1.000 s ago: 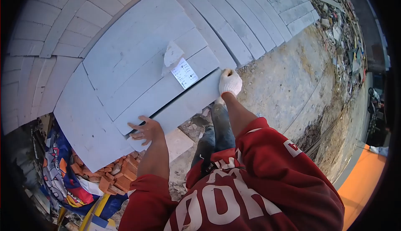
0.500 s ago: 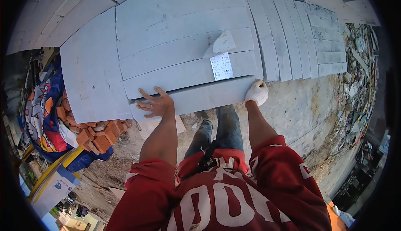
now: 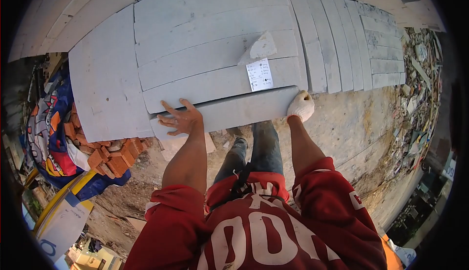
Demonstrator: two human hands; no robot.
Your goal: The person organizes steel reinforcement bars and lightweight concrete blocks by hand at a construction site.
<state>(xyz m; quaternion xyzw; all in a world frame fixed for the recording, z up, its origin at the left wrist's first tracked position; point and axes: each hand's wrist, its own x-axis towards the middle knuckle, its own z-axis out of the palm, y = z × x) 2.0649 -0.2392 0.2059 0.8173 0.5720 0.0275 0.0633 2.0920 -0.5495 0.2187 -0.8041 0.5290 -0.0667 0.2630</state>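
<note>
Fingers of the left hand [image 3: 184,120] are fanned wide, bare skin against the front block [image 3: 246,107] at 9 o'clock. Right hand [image 3: 301,107] is in an off-white knit glove between 2 and 3, looks curled round the block's end, but I honestly can't tell what its fingertips are doing.

Biggest thing is the stack [image 3: 210,38] of flat, matte grey blocks from 10 to 12, with thin seams. Narrower slabs [image 3: 337,45] run side by side between 1 and 2. That front block is a long, smooth rectangular bar just above centre, with a dark gap along its far edge. Crumpled, glossy printed sheeting [image 3: 58,138] sits at 9, next to rough orange bricks [image 3: 117,157]. Smallest bits, towards 1: a jagged, roughly triangular pale chunk [image 3: 264,46] on the stack, then handwritten paper [image 3: 260,75] lying just beside it.
</note>
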